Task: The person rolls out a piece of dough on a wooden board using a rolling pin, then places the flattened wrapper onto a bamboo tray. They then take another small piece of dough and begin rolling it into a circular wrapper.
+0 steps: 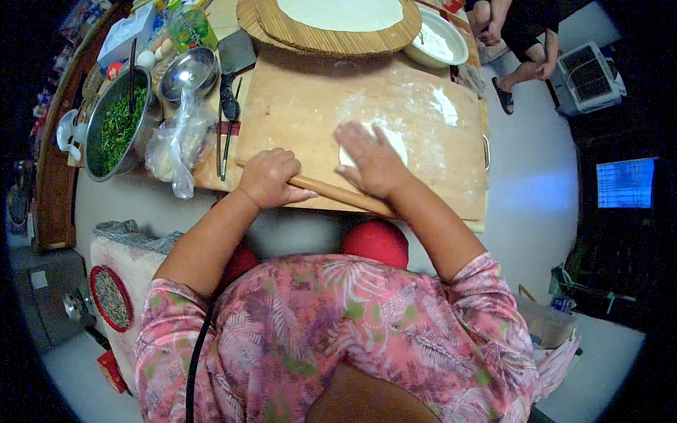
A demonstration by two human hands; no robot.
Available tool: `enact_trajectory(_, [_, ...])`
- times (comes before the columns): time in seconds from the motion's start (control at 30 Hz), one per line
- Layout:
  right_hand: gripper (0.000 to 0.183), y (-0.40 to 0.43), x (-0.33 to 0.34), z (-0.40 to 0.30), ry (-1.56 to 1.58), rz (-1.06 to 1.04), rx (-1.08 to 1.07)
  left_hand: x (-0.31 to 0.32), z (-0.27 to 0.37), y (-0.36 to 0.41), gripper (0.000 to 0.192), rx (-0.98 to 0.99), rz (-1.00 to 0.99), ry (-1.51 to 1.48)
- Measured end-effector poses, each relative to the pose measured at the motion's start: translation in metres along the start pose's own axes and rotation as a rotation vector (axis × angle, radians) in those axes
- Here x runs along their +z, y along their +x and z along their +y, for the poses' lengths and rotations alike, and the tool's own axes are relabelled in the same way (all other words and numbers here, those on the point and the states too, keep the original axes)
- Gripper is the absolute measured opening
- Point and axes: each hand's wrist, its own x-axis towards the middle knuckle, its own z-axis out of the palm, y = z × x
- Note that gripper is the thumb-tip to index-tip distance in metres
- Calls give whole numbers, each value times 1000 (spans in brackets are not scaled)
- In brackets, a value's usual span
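Observation:
My left hand [271,178] is closed around a wooden rolling pin [338,195], which lies along the near edge of a floured wooden board [301,106]. Fingers spread, my right hand [370,158] lies flat over a small round of dough [393,145]. Most of that dough is hidden under the palm; its pale rim shows at the right and left. The pin's right end passes beside my right wrist. Loose white flour [444,107] is scattered on the board's right side.
Beyond the board, a large dough sheet [338,13] covers a round slatted wooden mat [328,43]. A flour bowl [459,45] stands right of it. At left are chopped greens in a metal bowl [91,143], a plastic bag [180,143], a cleaver [238,53] and chopsticks [227,143]. A person [529,42] sits far right.

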Motion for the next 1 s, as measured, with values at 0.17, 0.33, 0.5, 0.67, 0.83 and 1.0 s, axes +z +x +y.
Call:
enact_trajectory(0.17, [71,-14,-6,49,-45,63,647,3,-2,1,46,18,21,-30])
enact_trajectory(0.33, [74,5,4,16,-139,30,663,4,-4,1,46,14,5,-23])
enact_trajectory(0.5, [58,-6,-10,35,-14,68,723,2,0,3,45,13,24,-19])
enact_trajectory(0.67, [42,-38,-13,66,186,367,834,2,0,-1,45,24,37,-20])
enact_trajectory(0.83, [38,-52,6,80,636,409,1059,1,2,2,45,18,45,-11])
enact_trajectory(1.0, [35,-68,-4,44,669,172,964,-3,4,0,45,32,19,31])
